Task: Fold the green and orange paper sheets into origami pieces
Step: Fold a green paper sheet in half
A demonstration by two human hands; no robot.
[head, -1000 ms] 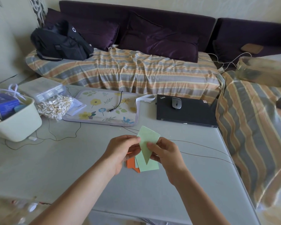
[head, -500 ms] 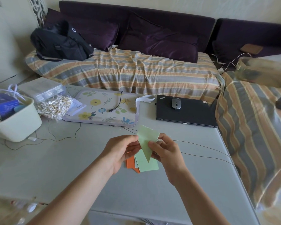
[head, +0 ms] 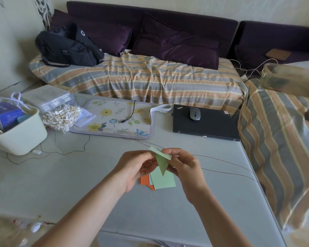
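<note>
— Holding what, and where?
— My left hand (head: 132, 168) and right hand (head: 183, 166) pinch the folded green paper (head: 161, 162) above the worktop (head: 78, 184), raised for creasing; spare green sheet (head: 163, 180) and orange sheet (head: 144, 180) lie beneath.

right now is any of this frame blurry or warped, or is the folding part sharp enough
Head view: the green paper and both hands, left hand and right hand, are sharp; soft daylight, no glare on the table; the clear bag at right and the bottom-left corner are smeared; wide-angle bending shows along the edges.
</note>
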